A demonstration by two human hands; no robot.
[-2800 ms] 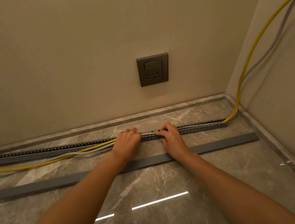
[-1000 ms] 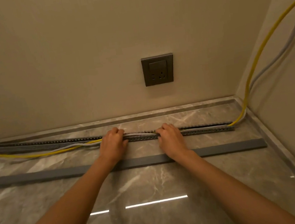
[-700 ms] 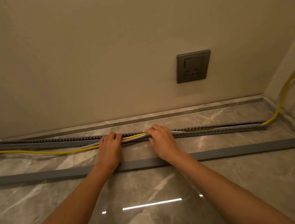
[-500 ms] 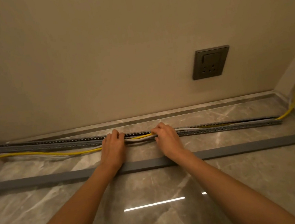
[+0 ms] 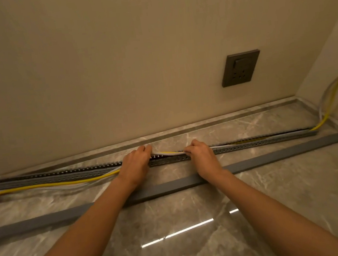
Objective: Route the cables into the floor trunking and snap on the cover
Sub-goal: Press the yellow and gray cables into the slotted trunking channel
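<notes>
Yellow-white cables (image 5: pixel 173 152) now taut over trunking (image 5: pixel 62 175) — left hand (image 5: pixel 135 165), right hand (image 5: pixel 202 156) fingers (image 5: pixel 188 146) pinching.

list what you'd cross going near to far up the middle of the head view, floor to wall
light streak → grey cover strip → slotted trunking → skirting → wall socket. The left hand and right hand grip the cables right at the trunking, so they're left out.
</notes>
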